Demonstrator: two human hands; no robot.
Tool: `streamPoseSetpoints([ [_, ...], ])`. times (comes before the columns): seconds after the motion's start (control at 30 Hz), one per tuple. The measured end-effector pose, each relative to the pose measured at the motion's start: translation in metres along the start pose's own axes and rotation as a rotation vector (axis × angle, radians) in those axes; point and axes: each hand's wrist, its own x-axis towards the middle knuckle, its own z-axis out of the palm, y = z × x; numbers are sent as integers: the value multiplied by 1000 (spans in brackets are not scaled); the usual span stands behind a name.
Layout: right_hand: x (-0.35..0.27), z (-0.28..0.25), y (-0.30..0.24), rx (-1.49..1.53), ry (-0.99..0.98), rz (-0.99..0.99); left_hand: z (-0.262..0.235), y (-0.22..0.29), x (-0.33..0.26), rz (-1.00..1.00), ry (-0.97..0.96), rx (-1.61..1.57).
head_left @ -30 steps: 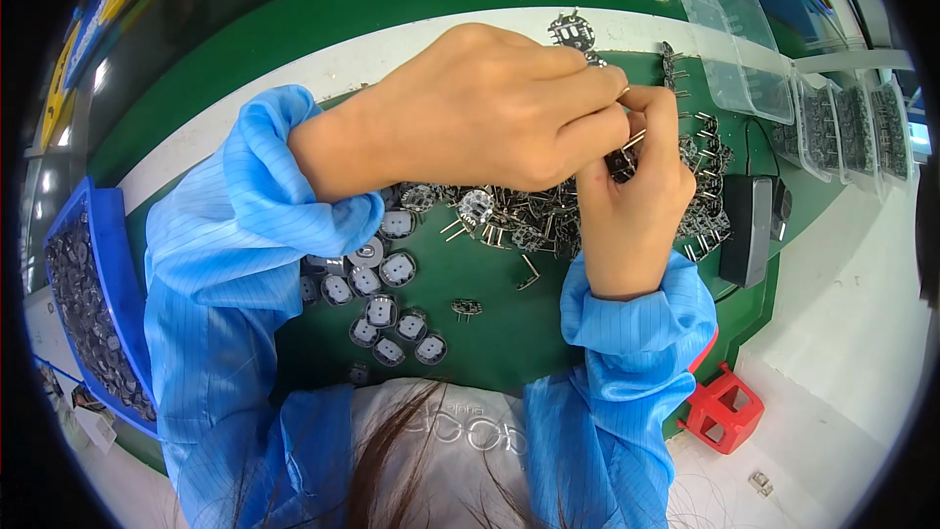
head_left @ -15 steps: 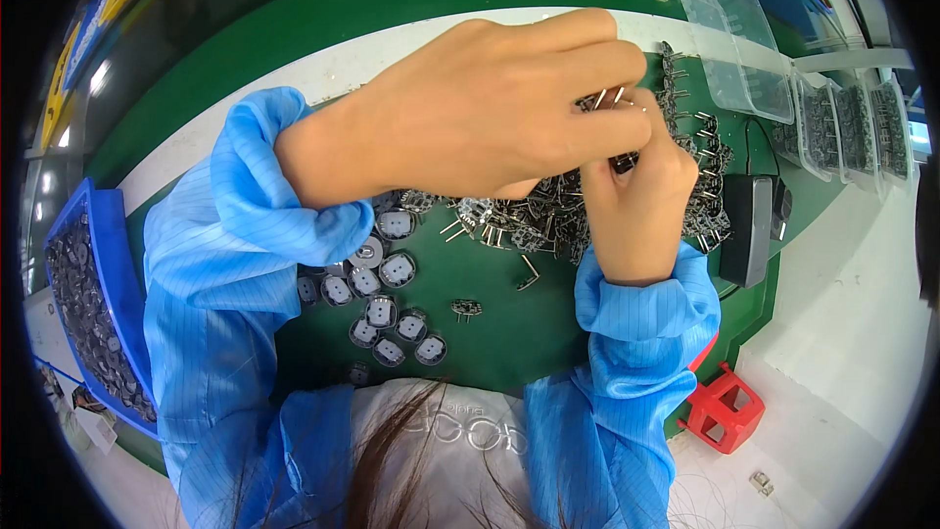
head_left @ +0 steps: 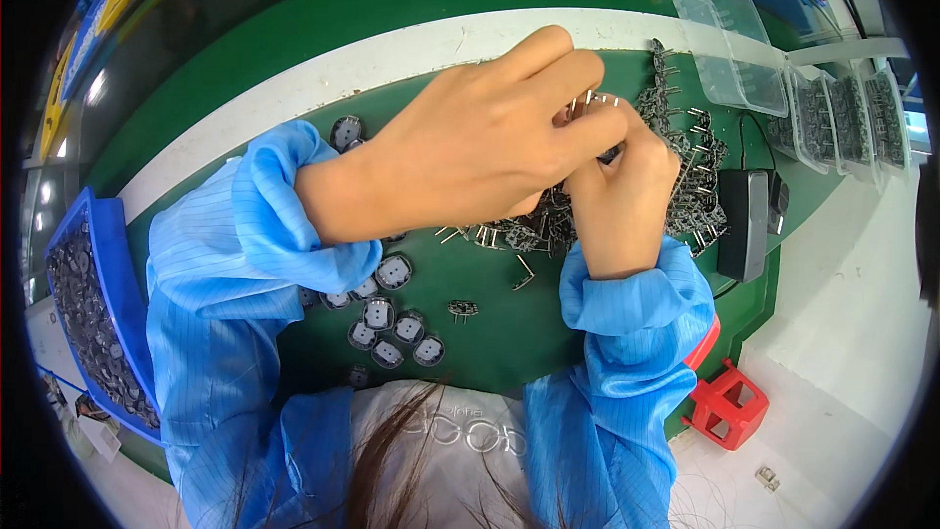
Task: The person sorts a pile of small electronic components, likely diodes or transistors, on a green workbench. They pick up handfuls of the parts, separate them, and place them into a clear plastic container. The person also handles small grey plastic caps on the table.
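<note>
My left hand (head_left: 470,142) reaches across from the left, its fingers closed on a small dark part with silver metal pins (head_left: 589,100). Against it, my right hand (head_left: 627,186) is closed too, its fingers pinching the same part; most of it is hidden by the fingers. Beneath and behind both hands spreads a heap of dark pinned parts (head_left: 697,186). One loose pinned part (head_left: 462,310) lies alone on the green mat (head_left: 509,353). Several rounded grey pieces with small holes (head_left: 394,272) sit below my left forearm, and a few more lie beyond it.
A blue bin (head_left: 119,284) full of dark pieces stands at the left. At the upper right is a clear plastic tray (head_left: 725,34), beside narrow clear bins of parts (head_left: 854,122). A black box (head_left: 744,225) stands at the mat's right, and a red stool (head_left: 729,407) on the floor.
Both hands have moved together a little to the left, still closed on the pinned part. My left forearm has dropped lower, uncovering dark round pieces beyond it.
</note>
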Motion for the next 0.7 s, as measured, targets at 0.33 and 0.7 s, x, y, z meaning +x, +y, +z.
streamPoseSetpoints([
  [0.33,16,-26,12,-22,-4,-68,-29,-29,16,-348,65,-820],
  [0.7,7,-20,-2,352,48,8,-27,-19,19,-589,-159,-609],
])
